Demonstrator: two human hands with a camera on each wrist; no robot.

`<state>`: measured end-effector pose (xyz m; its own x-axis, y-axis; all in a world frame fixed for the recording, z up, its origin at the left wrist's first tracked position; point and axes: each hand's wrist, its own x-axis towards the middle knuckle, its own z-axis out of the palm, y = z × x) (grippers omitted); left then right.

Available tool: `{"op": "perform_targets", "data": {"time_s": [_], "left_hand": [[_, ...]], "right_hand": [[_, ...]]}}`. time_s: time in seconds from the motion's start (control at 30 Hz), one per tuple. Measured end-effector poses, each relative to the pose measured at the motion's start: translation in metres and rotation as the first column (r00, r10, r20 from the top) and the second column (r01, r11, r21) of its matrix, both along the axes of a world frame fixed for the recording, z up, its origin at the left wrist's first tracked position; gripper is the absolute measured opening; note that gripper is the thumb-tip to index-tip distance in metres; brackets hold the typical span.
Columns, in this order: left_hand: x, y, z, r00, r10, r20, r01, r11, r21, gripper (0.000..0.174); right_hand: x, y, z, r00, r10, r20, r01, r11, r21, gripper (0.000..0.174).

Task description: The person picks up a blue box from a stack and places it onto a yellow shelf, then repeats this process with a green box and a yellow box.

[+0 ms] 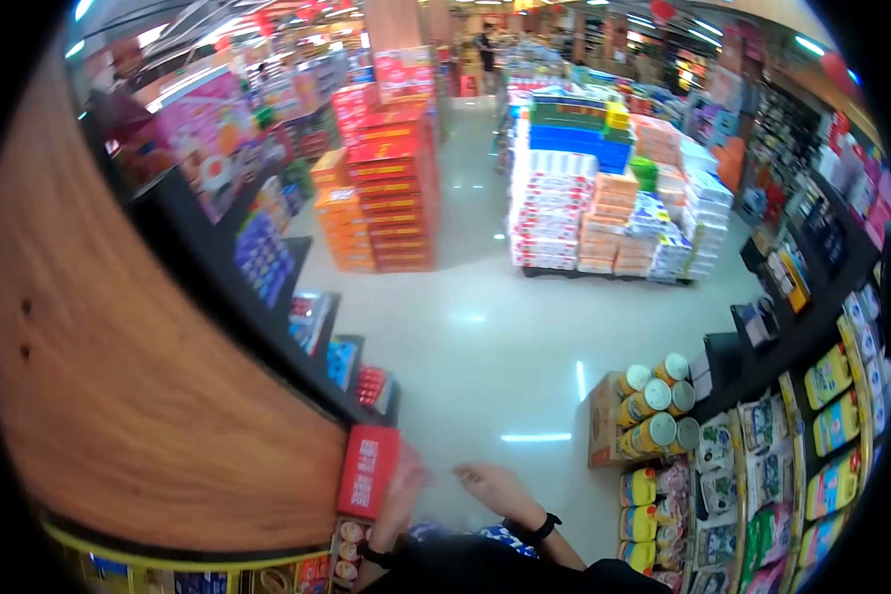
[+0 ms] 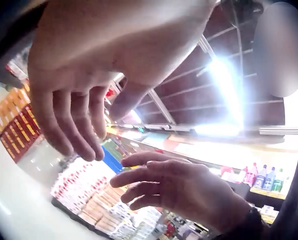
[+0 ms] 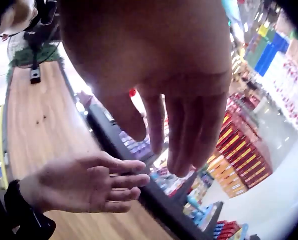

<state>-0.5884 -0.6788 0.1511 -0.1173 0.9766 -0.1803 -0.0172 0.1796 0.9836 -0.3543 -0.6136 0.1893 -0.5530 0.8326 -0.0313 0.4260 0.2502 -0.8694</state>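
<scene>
My left hand [image 1: 400, 498] is held low in front of my body, beside a red box [image 1: 368, 471] on the left. To its right is my right hand [image 1: 500, 492], with a gap of floor between the two. In the left wrist view, the left hand [image 2: 94, 85] has its fingers loosely bent and nothing in them. Facing it, the right hand [image 2: 174, 187] has relaxed, slightly spread fingers, holding nothing. From the right wrist view, the right hand [image 3: 174, 95] hangs with fingers pointing down, and the left hand [image 3: 86, 182] reaches toward it with straight fingers.
A wood-panelled divider [image 1: 148, 396] with black-edged shelves runs along the left. Red cartons [image 1: 398, 198] and stacked white packs [image 1: 547, 213] stand ahead on the pale floor [image 1: 465, 346]. Yellow cans [image 1: 648, 401] sit on a carton at right, beside shelves of bottles [image 1: 834, 431].
</scene>
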Motion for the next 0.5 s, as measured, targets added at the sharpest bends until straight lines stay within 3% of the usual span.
{"op": "perform_targets", "data": {"time_s": [0.03, 0.13, 0.23, 0.27, 0.3, 0.4, 0.43, 0.5], "left_hand": [[0.008, 0.018, -0.012, 0.995, -0.093, -0.027, 0.093, 0.995, -0.031, 0.023], [0.046, 0.079, 0.035, 0.865, -0.397, -0.308, 0.375, 0.918, -0.13, 0.029], [0.072, 0.136, 0.039, 0.826, -0.539, -0.161, 0.507, 0.838, -0.203, 0.036], [0.083, 0.155, 0.041, 0.809, -0.573, -0.127, 0.539, 0.811, -0.229, 0.037], [0.087, 0.181, 0.027, 0.704, -0.658, -0.265, 0.601, 0.752, -0.27, 0.038], [0.113, 0.253, 0.003, 0.563, -0.742, -0.365, 0.716, 0.658, -0.233, 0.037], [0.122, 0.274, 0.004, 0.603, -0.734, -0.312, 0.721, 0.669, -0.182, 0.037], [0.132, 0.315, 0.009, 0.583, -0.747, -0.319, 0.765, 0.637, -0.093, 0.037]], "right_hand": [[0.014, 0.01, -0.002, 0.994, -0.111, 0.003, 0.111, 0.993, -0.04, 0.031], [0.049, 0.035, -0.007, 0.923, -0.37, -0.102, 0.362, 0.928, -0.09, 0.028], [0.071, 0.06, -0.008, 0.839, -0.527, -0.133, 0.508, 0.848, -0.152, 0.024], [0.078, 0.067, -0.01, 0.826, -0.553, -0.114, 0.536, 0.831, -0.145, 0.025], [0.084, 0.077, -0.014, 0.814, -0.573, -0.098, 0.561, 0.819, -0.124, 0.025], [0.1, 0.125, -0.017, 0.79, -0.6, -0.126, 0.595, 0.8, -0.077, 0.028], [0.105, 0.147, -0.009, 0.791, -0.606, -0.085, 0.602, 0.796, -0.069, 0.028], [0.107, 0.175, 0.0, 0.793, -0.608, -0.029, 0.606, 0.793, -0.054, 0.029]]}}
